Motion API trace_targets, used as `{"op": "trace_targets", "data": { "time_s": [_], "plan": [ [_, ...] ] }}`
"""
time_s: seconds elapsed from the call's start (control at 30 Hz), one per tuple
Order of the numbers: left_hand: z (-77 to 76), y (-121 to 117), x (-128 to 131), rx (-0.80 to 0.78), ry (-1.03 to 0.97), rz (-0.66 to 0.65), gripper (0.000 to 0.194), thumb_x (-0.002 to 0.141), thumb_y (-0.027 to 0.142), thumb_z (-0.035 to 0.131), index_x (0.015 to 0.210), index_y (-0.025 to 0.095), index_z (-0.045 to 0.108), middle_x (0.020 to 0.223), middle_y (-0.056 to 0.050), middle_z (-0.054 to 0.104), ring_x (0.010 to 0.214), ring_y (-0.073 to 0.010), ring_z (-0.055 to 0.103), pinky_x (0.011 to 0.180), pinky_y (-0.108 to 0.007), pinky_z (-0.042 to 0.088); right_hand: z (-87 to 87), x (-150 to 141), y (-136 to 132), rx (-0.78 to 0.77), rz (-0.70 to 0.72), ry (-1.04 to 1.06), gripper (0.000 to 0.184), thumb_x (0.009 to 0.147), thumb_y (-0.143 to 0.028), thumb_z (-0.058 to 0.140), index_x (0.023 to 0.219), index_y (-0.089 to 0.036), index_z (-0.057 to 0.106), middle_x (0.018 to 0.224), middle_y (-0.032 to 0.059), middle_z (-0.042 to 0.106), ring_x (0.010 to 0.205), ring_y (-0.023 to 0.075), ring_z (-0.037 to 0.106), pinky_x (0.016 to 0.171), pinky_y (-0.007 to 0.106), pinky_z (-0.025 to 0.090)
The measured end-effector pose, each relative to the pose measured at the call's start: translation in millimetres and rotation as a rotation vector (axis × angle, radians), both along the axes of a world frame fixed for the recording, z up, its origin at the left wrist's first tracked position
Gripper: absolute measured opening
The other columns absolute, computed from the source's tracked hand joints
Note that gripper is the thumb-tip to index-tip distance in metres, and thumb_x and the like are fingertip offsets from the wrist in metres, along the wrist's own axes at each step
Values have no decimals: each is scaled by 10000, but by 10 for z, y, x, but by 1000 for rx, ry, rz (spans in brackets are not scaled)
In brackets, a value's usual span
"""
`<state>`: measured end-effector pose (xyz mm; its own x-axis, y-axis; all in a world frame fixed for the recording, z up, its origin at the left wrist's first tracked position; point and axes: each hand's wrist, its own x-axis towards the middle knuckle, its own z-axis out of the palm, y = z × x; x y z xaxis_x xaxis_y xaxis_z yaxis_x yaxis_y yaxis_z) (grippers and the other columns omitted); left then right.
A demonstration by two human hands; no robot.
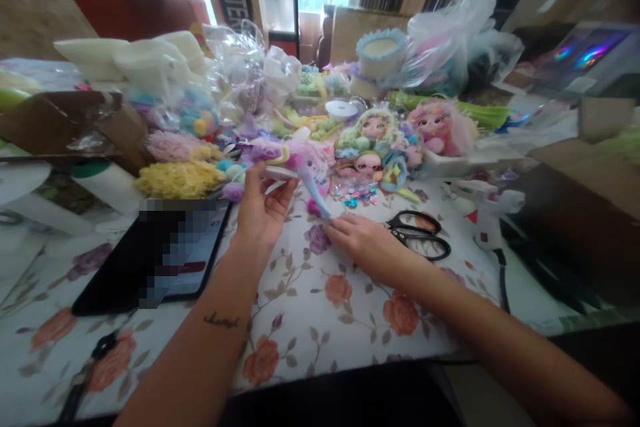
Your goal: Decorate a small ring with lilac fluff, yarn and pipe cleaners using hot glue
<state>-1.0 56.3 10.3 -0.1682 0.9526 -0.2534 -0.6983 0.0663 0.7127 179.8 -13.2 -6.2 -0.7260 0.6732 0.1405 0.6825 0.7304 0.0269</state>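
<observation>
My left hand (pixel 263 207) is closed on the edge of a flat white piece (pixel 281 173) that carries purple and pink fluffy material (pixel 273 151). A soft strip (pixel 313 191), fading from lilac to pale blue, slants down from it toward me. My right hand (pixel 357 240) pinches the strip's lower end just above the tablecloth. Beside that hand lie black-handled scissors (pixel 419 235), their blades partly hidden behind it. Past the strip, small shiny teal and pink pieces (pixel 354 195) are scattered near several doll-faced fluffy figures (pixel 376 125).
A tablet (pixel 120 260) lies at left on the flowered tablecloth (pixel 300 340). Yellow fuzzy material (pixel 180 179) and a cardboard box (pixel 65 123) stand behind it. A white glue gun (pixel 493 210) and another box (pixel 575 207) are at right. Plastic bags (pixel 450 40) crowd the back.
</observation>
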Motion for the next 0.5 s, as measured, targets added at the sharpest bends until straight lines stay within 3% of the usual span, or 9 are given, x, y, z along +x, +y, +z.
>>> {"op": "trace_targets", "data": {
  "time_s": [0.1, 0.2, 0.3, 0.4, 0.5],
  "plan": [
    [3, 10, -18, 5, -26, 15, 195, 790, 352, 734, 800, 193, 621, 738, 10, 636, 639, -91, 668, 673, -165, 601, -44, -93, 80, 55, 41, -147, 230, 939, -54, 448, 894, -91, 671, 845, 126, 674, 773, 234, 587, 695, 354, 461],
    [12, 7, -20, 2, -48, 29, 164, 814, 329, 709, 800, 188, 627, 718, 5, 638, 634, -95, 663, 666, -167, 600, 1, 15, 137, 117, 30, -57, 273, 952, -63, 413, 925, -101, 683, 840, 117, 689, 765, 220, 583, 687, 331, 427],
    [21, -10, 1, -6, -46, 28, 144, 831, 313, 690, 794, 190, 625, 718, 11, 636, 633, -94, 665, 681, -171, 595, 67, 243, 254, 150, -222, 197, 280, 960, -116, 430, 1008, -133, 705, 900, 103, 732, 817, 207, 620, 716, 297, 424],
    [9, -34, 36, -17, -39, -3, 120, 832, 285, 688, 808, 183, 629, 725, 18, 642, 602, -85, 654, 680, -185, 594, 90, 448, 392, -16, -453, 360, 219, 936, -204, 527, 933, -162, 742, 815, 57, 746, 734, 177, 641, 688, 259, 422],
    [-27, -46, 62, -13, -33, -38, 123, 805, 265, 716, 822, 175, 634, 726, 17, 659, 599, -91, 655, 664, -194, 596, 70, 549, 458, -197, -487, 446, 180, 892, -200, 589, 910, -169, 765, 796, 35, 758, 715, 166, 659, 694, 242, 438]
  ]
}}
